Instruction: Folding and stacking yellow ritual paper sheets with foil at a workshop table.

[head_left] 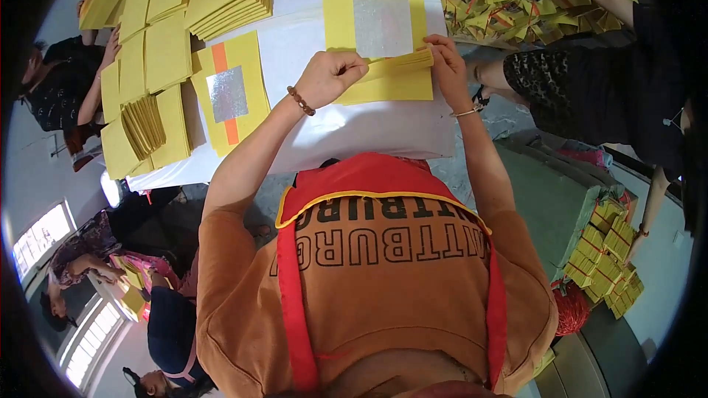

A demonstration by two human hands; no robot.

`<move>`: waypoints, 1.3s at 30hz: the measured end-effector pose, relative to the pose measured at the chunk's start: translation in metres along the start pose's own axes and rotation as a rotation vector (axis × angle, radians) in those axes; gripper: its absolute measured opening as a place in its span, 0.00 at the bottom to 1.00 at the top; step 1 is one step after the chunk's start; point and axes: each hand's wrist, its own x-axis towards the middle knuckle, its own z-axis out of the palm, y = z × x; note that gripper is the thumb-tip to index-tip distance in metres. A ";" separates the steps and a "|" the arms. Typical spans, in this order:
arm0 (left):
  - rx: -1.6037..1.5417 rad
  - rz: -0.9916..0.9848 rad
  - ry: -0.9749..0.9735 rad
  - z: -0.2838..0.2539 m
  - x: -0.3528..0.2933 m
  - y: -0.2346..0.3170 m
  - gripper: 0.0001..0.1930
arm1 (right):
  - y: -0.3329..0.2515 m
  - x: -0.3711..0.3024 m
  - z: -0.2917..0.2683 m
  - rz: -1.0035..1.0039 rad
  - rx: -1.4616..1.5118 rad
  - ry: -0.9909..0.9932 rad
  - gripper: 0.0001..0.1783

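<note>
A yellow paper sheet (pixel 335 7) with a silver foil square (pixel 382 27) lies on the white-covered table before me. Across its nearer part runs a folded or rolled strip of yellow paper (pixel 398 68). My left hand (pixel 333 79) is closed in a pinch at the strip's left end, with the fingertips curled under. At the other end, the thumb and fingers of my right hand (pixel 447 70) grip the strip's edge. To the left lies another yellow sheet (pixel 253 77) with an orange band and a silver foil square (pixel 228 93).
Stacks of yellow paper (pixel 166 48) crowd the table's left side. Tied yellow paper pieces (pixel 516 11) are heaped beyond the right edge. A person in dark clothing (pixel 590 88) stands at right, near bundled yellow stacks (pixel 605 250). Other people are at left.
</note>
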 end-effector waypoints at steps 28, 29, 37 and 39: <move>-0.229 -0.124 0.045 -0.001 0.006 -0.006 0.12 | 0.001 0.001 -0.008 -0.038 0.012 -0.157 0.10; -0.228 -0.125 0.051 -0.002 0.006 -0.006 0.12 | -0.008 0.001 -0.006 -0.012 -0.092 -0.172 0.11; 0.179 0.405 -0.063 -0.043 -0.010 -0.007 0.31 | -0.009 0.002 -0.004 0.026 -0.016 -0.166 0.12; 0.494 0.432 0.160 -0.039 -0.007 -0.023 0.29 | -0.007 0.001 -0.001 0.075 0.029 -0.112 0.10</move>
